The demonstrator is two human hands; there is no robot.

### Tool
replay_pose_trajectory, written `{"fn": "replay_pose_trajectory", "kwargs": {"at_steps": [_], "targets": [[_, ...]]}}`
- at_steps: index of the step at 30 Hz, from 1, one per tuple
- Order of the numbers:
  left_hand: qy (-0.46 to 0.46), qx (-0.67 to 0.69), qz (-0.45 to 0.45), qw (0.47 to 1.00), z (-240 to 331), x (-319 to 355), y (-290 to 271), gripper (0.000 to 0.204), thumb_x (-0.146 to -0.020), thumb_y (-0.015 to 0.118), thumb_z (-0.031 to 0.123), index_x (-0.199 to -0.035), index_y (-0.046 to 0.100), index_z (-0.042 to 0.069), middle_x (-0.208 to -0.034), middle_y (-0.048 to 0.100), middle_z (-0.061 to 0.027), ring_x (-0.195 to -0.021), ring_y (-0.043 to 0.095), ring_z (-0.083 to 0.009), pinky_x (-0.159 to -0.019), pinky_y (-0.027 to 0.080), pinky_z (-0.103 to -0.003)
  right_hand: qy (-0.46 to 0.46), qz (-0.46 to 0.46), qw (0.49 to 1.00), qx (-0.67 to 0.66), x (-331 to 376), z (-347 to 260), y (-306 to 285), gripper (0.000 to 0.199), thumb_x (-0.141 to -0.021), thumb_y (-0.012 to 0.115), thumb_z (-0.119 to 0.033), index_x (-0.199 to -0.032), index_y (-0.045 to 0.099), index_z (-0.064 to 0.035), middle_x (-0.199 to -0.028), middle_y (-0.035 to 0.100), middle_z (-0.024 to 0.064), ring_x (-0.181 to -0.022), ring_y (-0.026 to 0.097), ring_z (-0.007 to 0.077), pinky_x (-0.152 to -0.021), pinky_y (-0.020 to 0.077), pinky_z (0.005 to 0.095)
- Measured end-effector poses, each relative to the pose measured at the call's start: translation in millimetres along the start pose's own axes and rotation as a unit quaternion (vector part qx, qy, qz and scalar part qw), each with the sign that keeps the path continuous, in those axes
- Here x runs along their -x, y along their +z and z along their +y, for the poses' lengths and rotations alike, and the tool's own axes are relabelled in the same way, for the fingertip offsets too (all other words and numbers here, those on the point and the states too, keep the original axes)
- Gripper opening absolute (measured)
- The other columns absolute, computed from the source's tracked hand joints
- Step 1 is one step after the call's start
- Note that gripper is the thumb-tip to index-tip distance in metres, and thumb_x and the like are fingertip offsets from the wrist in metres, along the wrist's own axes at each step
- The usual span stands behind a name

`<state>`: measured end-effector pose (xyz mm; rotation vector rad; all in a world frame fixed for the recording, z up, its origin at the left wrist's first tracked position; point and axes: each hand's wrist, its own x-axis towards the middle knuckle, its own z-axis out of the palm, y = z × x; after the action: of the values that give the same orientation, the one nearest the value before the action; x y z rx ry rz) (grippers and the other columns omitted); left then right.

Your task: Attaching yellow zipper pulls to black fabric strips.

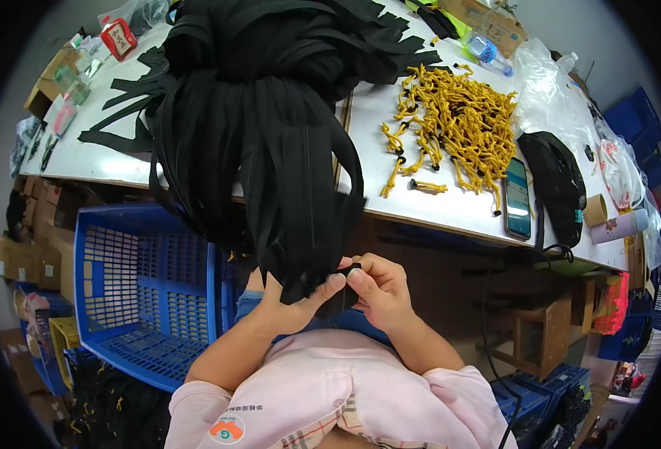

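Note:
A thick bundle of long black fabric strips (293,165) hangs over the near table edge toward my lap. My left hand (300,305) is closed at the lower ends of the bundle, its thumb pressed against a strip. Close beside it, my right hand (384,293) pinches the end of a black strip (351,268) between thumb and fingers. The two thumbs nearly touch. Right of the bundle, a heap of yellow cord loops (469,112) with small black ends lies on the white table (368,161).
A phone (518,198) and a black pouch (555,187) lie right of the cords. Beyond are a plastic bottle (489,56) and clear bags (544,86). An open blue crate (143,292) stands at my left. A black cable (485,314) hangs at right.

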<state>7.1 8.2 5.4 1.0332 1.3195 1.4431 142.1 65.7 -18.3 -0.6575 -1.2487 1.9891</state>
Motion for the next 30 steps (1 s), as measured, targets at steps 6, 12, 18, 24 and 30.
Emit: {"fn": "replay_pose_trajectory", "kwargs": {"at_steps": [6, 12, 18, 24, 30], "targets": [[-0.065, 0.089, 0.046, 0.993, -6.2, -4.3, 0.4, 0.017, -0.075, 0.063, 0.015, -0.084, 0.059, 0.001, -0.079, 0.059, -0.003, -0.073, 0.053, -0.0095, -0.068, 0.043, -0.022, -0.259, 0.049, 0.919, 0.292, -7.7, -8.5, 6.1, 0.011, -0.074, 0.06, -0.008, -0.076, 0.052, 0.0, -0.063, 0.046, 0.0041, -0.052, 0.04, 0.0075, -0.045, 0.0309, 0.0191], [0.027, 0.056, 0.097, 0.993, -8.4, -4.0, 5.2, 0.017, -0.076, 0.063, 0.018, -0.078, 0.058, 0.002, -0.068, 0.055, 0.0009, -0.062, 0.05, -0.0072, -0.057, 0.041, -0.019, -0.036, -0.117, 0.966, 0.228, -19.5, -29.4, -1.9, 0.011, -0.073, 0.061, -0.008, -0.074, 0.055, 0.001, -0.06, 0.05, -0.0006, -0.054, 0.041, 0.0032, -0.046, 0.0341, 0.0196], [-0.094, 0.123, 0.079, 0.985, -1.8, -10.0, -2.8, 0.015, -0.072, 0.066, 0.013, -0.077, 0.057, 0.002, -0.068, 0.054, 0.001, -0.062, 0.051, -0.0069, -0.056, 0.042, -0.02, -0.191, -0.085, 0.901, 0.381, -12.1, -33.5, 12.6, 0.016, -0.066, 0.064, -0.009, -0.08, 0.059, -0.0026, -0.068, 0.054, 0.0069, -0.055, 0.049, 0.0202, -0.051, 0.0413, 0.0273], [-0.196, 0.169, -0.082, 0.962, -2.9, -4.3, -13.2, 0.037, -0.057, 0.074, 0.004, -0.089, 0.056, 0.002, -0.075, 0.056, -0.0013, -0.068, 0.053, -0.0092, -0.062, 0.045, -0.021, -0.496, -0.003, 0.719, 0.486, -20.7, -25.8, -3.6, 0.039, -0.055, 0.067, 0.001, -0.092, 0.056, -0.0047, -0.091, 0.053, 0.0103, -0.067, 0.05, 0.0195, -0.054, 0.0414, 0.0248], [-0.188, 0.193, -0.091, 0.959, -0.2, -0.1, -12.2, 0.045, -0.056, 0.075, 0.007, -0.095, 0.054, 0.002, -0.081, 0.055, -0.0024, -0.072, 0.052, -0.01, -0.063, 0.044, -0.022, -0.471, 0.035, 0.757, 0.453, -20.6, -29.1, 8.3, 0.028, -0.057, 0.065, -0.002, -0.084, 0.06, -0.0055, -0.084, 0.057, 0.0062, -0.068, 0.051, 0.0203, -0.058, 0.0429, 0.0274]]}}
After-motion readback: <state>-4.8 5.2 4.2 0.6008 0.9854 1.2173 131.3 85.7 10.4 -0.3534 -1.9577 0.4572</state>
